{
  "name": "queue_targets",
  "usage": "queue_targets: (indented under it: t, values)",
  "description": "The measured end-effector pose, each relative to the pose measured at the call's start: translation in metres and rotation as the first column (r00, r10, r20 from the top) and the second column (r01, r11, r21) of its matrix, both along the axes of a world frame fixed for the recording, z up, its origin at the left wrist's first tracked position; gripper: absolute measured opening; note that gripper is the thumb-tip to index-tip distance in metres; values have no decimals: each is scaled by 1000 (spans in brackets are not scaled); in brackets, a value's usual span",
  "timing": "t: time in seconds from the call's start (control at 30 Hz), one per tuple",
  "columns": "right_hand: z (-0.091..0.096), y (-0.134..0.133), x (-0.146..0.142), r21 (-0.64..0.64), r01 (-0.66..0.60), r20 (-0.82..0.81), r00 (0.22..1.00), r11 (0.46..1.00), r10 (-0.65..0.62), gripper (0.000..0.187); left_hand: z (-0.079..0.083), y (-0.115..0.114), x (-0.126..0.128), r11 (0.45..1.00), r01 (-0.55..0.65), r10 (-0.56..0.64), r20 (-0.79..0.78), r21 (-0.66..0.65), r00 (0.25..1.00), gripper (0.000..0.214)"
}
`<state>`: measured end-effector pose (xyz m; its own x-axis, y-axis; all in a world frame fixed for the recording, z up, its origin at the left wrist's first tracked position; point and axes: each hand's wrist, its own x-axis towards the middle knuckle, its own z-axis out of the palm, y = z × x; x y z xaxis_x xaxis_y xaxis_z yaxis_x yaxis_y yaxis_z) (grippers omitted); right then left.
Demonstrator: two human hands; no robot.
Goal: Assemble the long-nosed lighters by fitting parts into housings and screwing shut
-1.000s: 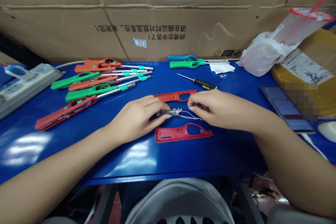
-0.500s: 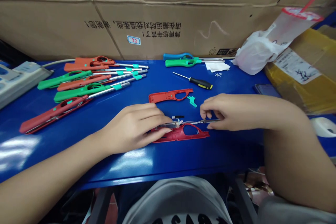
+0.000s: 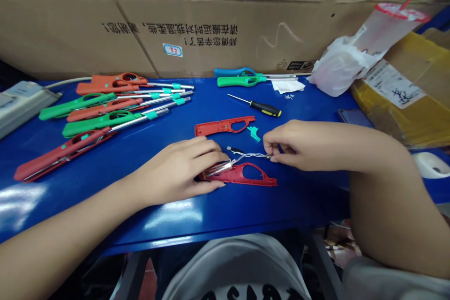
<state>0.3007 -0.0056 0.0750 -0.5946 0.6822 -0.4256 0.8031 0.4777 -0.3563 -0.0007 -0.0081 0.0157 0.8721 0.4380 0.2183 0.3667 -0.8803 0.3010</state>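
Observation:
My left hand (image 3: 186, 168) is closed around a clear fuel tank (image 3: 218, 168), tilted over the lower part of a red lighter shell half (image 3: 236, 176); my thumb presses the shell's near edge. Twisted white wires (image 3: 250, 154) run from the tank's end to my right hand (image 3: 293, 145), whose fingertips pinch a small metal end piece (image 3: 268, 156); its rest is hidden in the fingers. A small black part (image 3: 234, 150) lies by the wires. Just behind are the other red shell half (image 3: 216, 128) and a teal trigger (image 3: 253, 133).
Several red and green lighters (image 3: 101, 122) lie at the left beside a power strip (image 3: 26, 101). Behind are a screwdriver (image 3: 265, 108), green lighter (image 3: 237, 80), blue lighter (image 3: 234, 72) and tissue (image 3: 288, 85). A cardboard box (image 3: 176, 9) closes the back; a bagged cup (image 3: 383, 28) stands right.
The tank has tipped up at its wired end, lifting off the shell. My right hand has shifted slightly, and the metal piece is now mostly hidden in its fingers. The view has moved a little.

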Motion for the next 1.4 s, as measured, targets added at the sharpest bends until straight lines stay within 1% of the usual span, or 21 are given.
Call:
queue_targets:
  t: [0.07, 0.3, 0.5, 0.7, 0.8, 0.9, 1.0, 1.07, 1.13, 1.27, 1.4]
  values:
    - [1, 0, -1, 2, 11, -11, 1000, 1000, -11, 11, -2, 1, 0, 999, -40, 40, 1, -27, 999, 32]
    - [4, -2, 1, 39, -4, -74, 997, 999, 7, 12, -3, 3, 0, 990, -94, 95, 5, -102, 995, 26]
    - [-2, -2, 4, 60, -30, -30, 999, 998, 32, 13, -1, 2, 2, 989, -114, 116, 15, -93, 993, 18]
    - [-6, -2, 3, 46, -1, 30, 1000, 999, -1, 13, -3, 0, 3, 988, -134, 136, 23, -82, 990, 15]
    - [-5, -3, -3, 96, 13, -17, 1000, 995, -11, 4, -3, -2, 4, 987, -144, 148, 55, -79, 987, 13]
    - [-7, -3, -14, 171, 1, -92, 996, 985, 15, 9, -1, -3, 5, 987, -143, 150, 107, -68, 983, 13]
    - [-11, -2, -22, 238, 9, -109, 994, 971, 17, 14, 2, -4, 5, 989, -144, 149, 143, -44, 978, 12]
    - [-10, -2, -20, 219, 10, -89, 996, 976, 10, 14, 3, -5, 5, 989, -143, 145, 151, -22, 978, 11]
    - [-6, -1, -12, 169, 9, -51, 999, 986, 0, 15, 3, -5, 4, 992, -127, 127, 152, -6, 980, 11]
    - [3, 2, 8, 94, 37, 48, 998, 995, -42, 10, 1, -6, 2, 998, -51, 45, 118, 46, 992, 13]
    - [2, 4, 15, 33, 53, 48, 997, 998, -55, 13, 0, -6, 1, 993, -2, -4, 50, 120, 999, 22]
